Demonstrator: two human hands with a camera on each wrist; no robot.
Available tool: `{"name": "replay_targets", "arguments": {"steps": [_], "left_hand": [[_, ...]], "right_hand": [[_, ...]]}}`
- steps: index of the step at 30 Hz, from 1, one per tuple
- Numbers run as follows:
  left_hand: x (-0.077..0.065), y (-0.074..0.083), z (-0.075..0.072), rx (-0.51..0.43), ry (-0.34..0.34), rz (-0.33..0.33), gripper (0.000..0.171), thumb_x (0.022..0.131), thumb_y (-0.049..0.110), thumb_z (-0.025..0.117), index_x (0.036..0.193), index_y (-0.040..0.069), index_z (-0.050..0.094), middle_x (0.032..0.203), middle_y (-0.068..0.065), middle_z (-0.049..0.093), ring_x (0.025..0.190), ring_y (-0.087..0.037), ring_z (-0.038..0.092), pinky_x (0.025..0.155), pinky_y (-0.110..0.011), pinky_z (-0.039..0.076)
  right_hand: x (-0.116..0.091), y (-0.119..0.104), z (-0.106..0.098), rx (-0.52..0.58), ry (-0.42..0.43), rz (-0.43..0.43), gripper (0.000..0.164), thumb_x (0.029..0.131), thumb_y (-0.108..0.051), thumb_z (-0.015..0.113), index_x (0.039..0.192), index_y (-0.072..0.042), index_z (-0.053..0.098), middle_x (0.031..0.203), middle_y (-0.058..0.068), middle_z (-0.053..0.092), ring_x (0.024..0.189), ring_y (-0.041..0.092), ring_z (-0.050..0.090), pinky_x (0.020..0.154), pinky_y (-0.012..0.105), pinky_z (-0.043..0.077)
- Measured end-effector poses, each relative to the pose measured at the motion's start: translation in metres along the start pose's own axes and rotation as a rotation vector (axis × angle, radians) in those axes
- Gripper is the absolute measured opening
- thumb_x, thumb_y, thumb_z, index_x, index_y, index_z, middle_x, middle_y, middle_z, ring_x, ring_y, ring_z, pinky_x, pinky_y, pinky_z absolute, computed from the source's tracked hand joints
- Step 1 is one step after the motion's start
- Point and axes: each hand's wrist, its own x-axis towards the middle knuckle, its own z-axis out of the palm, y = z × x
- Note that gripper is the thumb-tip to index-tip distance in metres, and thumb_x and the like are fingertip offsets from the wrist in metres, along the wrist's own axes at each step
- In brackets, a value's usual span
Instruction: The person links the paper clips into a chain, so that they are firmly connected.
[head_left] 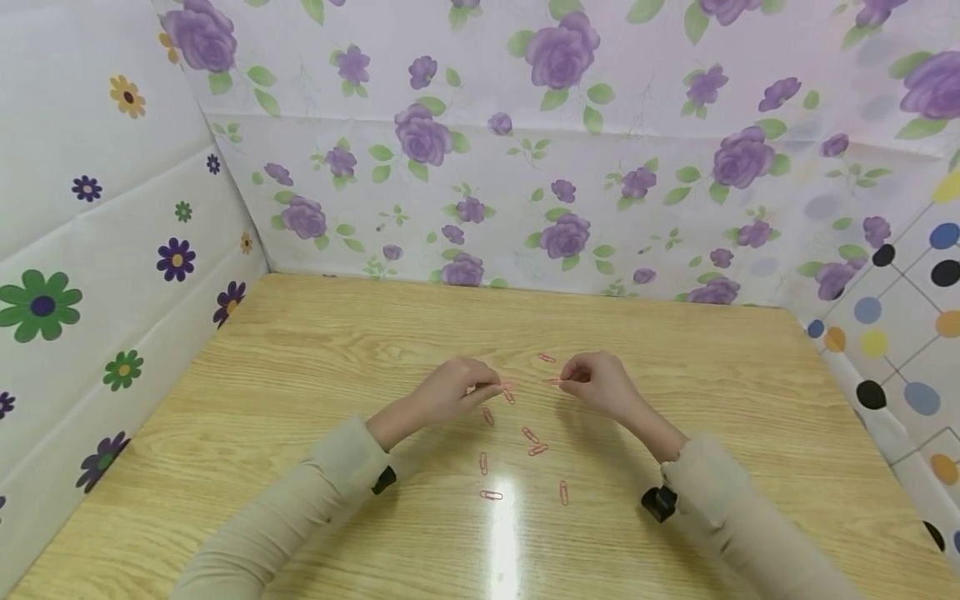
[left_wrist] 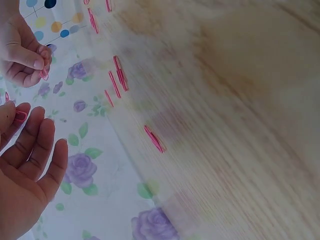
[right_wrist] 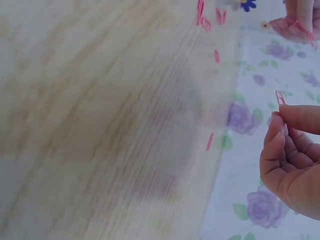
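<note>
My left hand (head_left: pixel 459 390) pinches a pink paper clip (left_wrist: pixel 20 116) between thumb and index finger, its other fingers loosely bent. In the head view, another pink clip (head_left: pixel 509 397) shows right below those fingertips; whether it is linked to the held one I cannot tell. Across a small gap, my right hand (head_left: pixel 600 383) pinches a single pink paper clip (right_wrist: pixel 280 98) by one end, its free end pointing toward the left hand. Both hands are close over the wooden table (head_left: pixel 360 333). One loose clip (head_left: pixel 547 357) lies just beyond the right hand.
Several pink paper clips lie scattered nearer me, among them a crossed-looking pair (head_left: pixel 531 435), one upright-lying clip (head_left: pixel 564 492) and one sideways clip (head_left: pixel 491 495). Floral sheeting (head_left: pixel 480 167) hangs behind the table, with patterned sheets (head_left: pixel 900 333) at the sides.
</note>
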Motion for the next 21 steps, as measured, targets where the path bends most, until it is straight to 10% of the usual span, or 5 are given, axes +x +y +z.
{"name": "replay_targets", "arguments": {"steps": [21], "left_hand": [[0.001, 0.008, -0.005, -0.032, 0.054, -0.050, 0.012, 0.090, 0.011, 0.057, 0.085, 0.008, 0.067, 0.079, -0.002, 0.064, 0.065, -0.009, 0.053, 0.060, -0.023, 0.043]], "right_hand": [[-0.014, -0.030, 0.006, 0.099, 0.094, -0.019, 0.008, 0.082, -0.010, 0.069, 0.081, -0.002, 0.067, 0.073, 0.001, 0.064, 0.063, 0.016, 0.059, 0.054, 0.026, 0.047]]}}
